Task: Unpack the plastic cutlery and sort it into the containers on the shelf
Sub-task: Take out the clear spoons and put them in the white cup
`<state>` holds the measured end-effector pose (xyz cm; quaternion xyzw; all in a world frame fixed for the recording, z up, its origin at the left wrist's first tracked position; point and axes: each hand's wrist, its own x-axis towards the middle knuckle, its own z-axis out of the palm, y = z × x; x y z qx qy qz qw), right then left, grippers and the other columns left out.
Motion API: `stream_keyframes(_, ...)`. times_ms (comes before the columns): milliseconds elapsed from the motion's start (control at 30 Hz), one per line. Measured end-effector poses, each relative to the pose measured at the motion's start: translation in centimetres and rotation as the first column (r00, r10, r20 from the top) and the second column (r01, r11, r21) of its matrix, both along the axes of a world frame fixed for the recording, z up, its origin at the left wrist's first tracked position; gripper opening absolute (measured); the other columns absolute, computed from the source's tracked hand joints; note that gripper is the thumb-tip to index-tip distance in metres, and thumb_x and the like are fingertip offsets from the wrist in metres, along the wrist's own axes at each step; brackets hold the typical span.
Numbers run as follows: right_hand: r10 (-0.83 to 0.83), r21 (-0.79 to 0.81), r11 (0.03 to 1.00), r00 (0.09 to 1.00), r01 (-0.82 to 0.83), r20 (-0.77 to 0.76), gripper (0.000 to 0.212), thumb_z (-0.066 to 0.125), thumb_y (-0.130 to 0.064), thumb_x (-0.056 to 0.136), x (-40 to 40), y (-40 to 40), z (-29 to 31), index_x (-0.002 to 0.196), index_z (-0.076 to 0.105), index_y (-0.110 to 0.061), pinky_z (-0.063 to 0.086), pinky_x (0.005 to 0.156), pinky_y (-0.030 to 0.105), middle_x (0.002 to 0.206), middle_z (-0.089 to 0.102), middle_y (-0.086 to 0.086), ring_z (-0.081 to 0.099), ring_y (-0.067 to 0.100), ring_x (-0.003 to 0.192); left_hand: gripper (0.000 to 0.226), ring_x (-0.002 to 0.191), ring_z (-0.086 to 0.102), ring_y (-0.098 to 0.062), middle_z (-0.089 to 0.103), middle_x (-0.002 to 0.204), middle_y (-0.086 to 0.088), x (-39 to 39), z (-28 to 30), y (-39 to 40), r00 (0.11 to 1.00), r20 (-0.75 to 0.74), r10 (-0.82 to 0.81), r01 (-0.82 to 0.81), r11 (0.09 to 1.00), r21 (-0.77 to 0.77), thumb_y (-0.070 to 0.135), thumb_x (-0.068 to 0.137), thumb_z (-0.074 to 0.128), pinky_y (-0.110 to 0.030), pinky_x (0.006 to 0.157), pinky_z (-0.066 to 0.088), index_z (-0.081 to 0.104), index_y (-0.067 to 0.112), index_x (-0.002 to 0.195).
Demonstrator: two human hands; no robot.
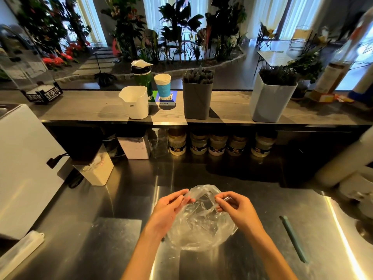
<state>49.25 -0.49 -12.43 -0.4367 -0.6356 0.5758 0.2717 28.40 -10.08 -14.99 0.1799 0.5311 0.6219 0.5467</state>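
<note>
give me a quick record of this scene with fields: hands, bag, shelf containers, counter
left hand: left hand pinches the bag's left edge
right hand: right hand pinches the right edge, a small dark item at its fingertips
bag: clear plastic bag, crumpled on the steel counter, mouth pulled open; contents hard to tell
shelf containers: white container; grey container full of dark cutlery; light container full of dark cutlery
counter extra: green stick lying right of the bag
</note>
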Motion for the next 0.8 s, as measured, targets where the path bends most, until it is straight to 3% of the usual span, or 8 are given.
stream_keyframes(133,-0.044,-0.114,0.993,0.988,0.027,-0.148,0.012,0.072,-0.014,0.092,0.6,0.5,1.5,0.102,0.078,-0.012,0.059,0.076,0.024,0.083,0.076,0.013,0.073,0.018,0.078,0.026,0.108,0.069,-0.028,0.071,0.11,-0.027,-0.2,-0.5,-0.3,0.992,-0.047,-0.114,0.113,0.993,-0.016,0.005,0.101,0.051,-0.031,0.097,0.054,0.068,-0.004,0.12)
stream_keyframes(233,-0.104,-0.197,0.979,0.967,0.057,-0.234,0.017,0.071,-0.018,0.091,0.5,0.5,2.2,0.105,0.078,-0.013,0.061,0.08,0.027,0.086,0.075,0.016,0.071,0.018,0.08,0.025,0.098,0.071,-0.026,0.074,0.097,-0.022,0.2,-0.1,-0.5,0.978,-0.148,-0.147,0.143,0.989,-0.037,0.008,0.101,0.052,-0.031,0.095,0.055,0.072,-0.003,0.11)
stream_keyframes(433,-0.247,-0.388,0.917,0.897,0.094,-0.367,0.02,0.066,-0.012,0.094,-0.1,0.3,2.9,0.112,0.073,-0.008,0.06,0.068,0.021,0.085,0.074,0.01,0.071,0.014,0.076,0.017,0.088,0.07,-0.037,0.062,0.079,-0.011,0.6,0.6,-0.7,0.947,-0.193,-0.256,0.254,0.967,-0.033,0.019,0.1,0.058,-0.042,0.083,0.058,0.059,0.002,0.101)
stream_keyframes(567,-0.318,-0.436,0.892,0.856,0.124,-0.407,0.017,0.063,-0.008,0.095,-0.7,-0.1,3.2,0.11,0.071,-0.009,0.059,0.063,0.02,0.083,0.077,0.006,0.074,0.012,0.075,0.025,0.107,0.069,-0.043,0.068,0.09,-0.018,1.4,1.3,-0.9,0.925,-0.166,-0.343,0.353,0.935,0.034,0.013,0.102,0.055,-0.05,0.095,0.055,0.052,0.002,0.123)
stream_keyframes(633,-0.363,-0.449,0.881,0.821,0.148,-0.44,0.019,0.064,-0.008,0.094,-1.1,-0.3,3.2,0.111,0.071,-0.009,0.059,0.062,0.019,0.085,0.078,0.004,0.075,0.011,0.077,0.033,0.11,0.068,-0.041,0.068,0.091,-0.017,1.7,1.5,-0.8,0.927,-0.172,-0.333,0.352,0.932,0.089,0.009,0.103,0.051,-0.047,0.1,0.053,0.056,0.009,0.136)
stream_keyframes(733,-0.422,-0.422,0.878,0.783,0.227,-0.457,0.021,0.066,-0.011,0.094,-1.5,-0.5,2.8,0.114,0.071,-0.011,0.059,0.066,0.018,0.088,0.079,0.002,0.075,0.01,0.083,0.029,0.111,0.068,-0.041,0.069,0.1,-0.013,2.2,1.5,-0.3,0.946,-0.165,-0.28,0.302,0.944,0.132,0.005,0.105,0.046,-0.045,0.102,0.052,0.063,-0.002,0.127)
stream_keyframes(800,-0.439,-0.412,0.877,0.762,0.248,-0.476,0.019,0.066,-0.011,0.094,-1.8,-0.8,2.6,0.112,0.072,-0.013,0.059,0.068,0.019,0.088,0.078,0.002,0.075,0.011,0.083,0.025,0.109,0.068,-0.041,0.068,0.1,-0.016,2.7,1.2,0.1,0.965,-0.139,-0.224,0.24,0.964,0.115,0.004,0.106,0.043,-0.045,0.1,0.053,0.059,-0.009,0.121)
